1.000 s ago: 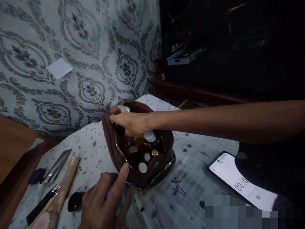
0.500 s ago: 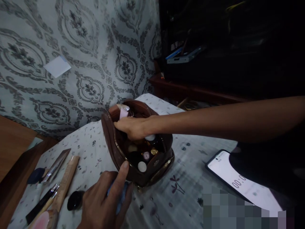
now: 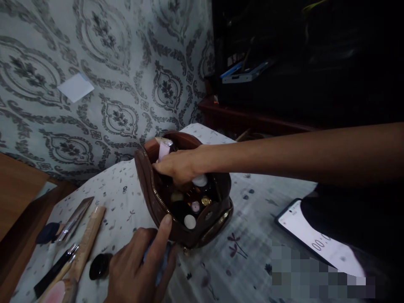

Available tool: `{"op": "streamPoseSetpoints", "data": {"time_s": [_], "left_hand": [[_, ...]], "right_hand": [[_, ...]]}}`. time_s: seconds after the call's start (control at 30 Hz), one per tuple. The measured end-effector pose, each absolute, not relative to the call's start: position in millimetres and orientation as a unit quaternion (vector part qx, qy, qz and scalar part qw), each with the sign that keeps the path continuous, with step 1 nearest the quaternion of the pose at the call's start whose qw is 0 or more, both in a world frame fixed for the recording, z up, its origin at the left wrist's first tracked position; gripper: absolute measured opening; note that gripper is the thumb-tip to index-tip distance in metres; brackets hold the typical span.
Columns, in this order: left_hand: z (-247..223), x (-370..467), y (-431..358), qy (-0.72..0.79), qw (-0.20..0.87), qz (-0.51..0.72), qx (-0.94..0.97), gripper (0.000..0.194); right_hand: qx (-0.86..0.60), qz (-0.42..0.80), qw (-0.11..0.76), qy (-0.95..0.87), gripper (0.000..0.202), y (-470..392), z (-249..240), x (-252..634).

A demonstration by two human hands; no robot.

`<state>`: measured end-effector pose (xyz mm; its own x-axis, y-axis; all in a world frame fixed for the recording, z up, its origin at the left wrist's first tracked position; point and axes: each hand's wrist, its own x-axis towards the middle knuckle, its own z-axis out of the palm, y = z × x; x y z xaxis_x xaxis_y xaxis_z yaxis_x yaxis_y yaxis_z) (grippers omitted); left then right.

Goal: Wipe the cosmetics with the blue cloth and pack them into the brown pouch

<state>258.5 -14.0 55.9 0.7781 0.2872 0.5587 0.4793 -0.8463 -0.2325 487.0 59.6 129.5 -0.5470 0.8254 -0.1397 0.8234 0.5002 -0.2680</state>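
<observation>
A brown zip bag [image 3: 147, 181] stands unzipped on the patterned cloth, with several small cosmetic containers inside. My right hand [image 3: 181, 166] reaches down into it; the fingertips are hidden, so their grip cannot be seen. Beside that hand a pale pink tube [image 3: 163, 150] pokes up, and a white round cap [image 3: 190, 221] and a gold cap [image 3: 206, 200] show nearer me. My left hand [image 3: 140, 265] is curled around a light blue object [image 3: 162, 263], mostly covered by the fingers. Its index finger stretches out against the bag's near zip edge.
Left of the bag lie makeup brushes [image 3: 57, 269], a wooden hairbrush [image 3: 86, 237] and a small black round container [image 3: 99, 266]. A phone [image 3: 326, 240] showing digits lies at the right. The wallpapered wall [image 3: 120, 75] rises behind, beside a dark red shelf edge [image 3: 233, 111].
My right forearm has lifted slightly, with the hand still inside the bag. My left hand keeps the light blue object and its finger on the bag's edge. The view has shifted a little.
</observation>
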Motion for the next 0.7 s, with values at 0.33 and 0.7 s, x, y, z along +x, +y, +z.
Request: {"op": "streamPoseSetpoints", "data": {"time_s": [0.33, 0.7], "left_hand": [[52, 261, -13, -0.212, 0.186, -0.284, -0.916, 0.060], [57, 262, -20, -0.229, 0.216, -0.259, -0.913, 0.063]], "right_hand": [[-0.453, 0.101, 0.075, -0.883, 0.028, 62, 135, 493], [-0.446, 0.116, 0.128, -0.878, 0.018, 64, 130, 494]]}}
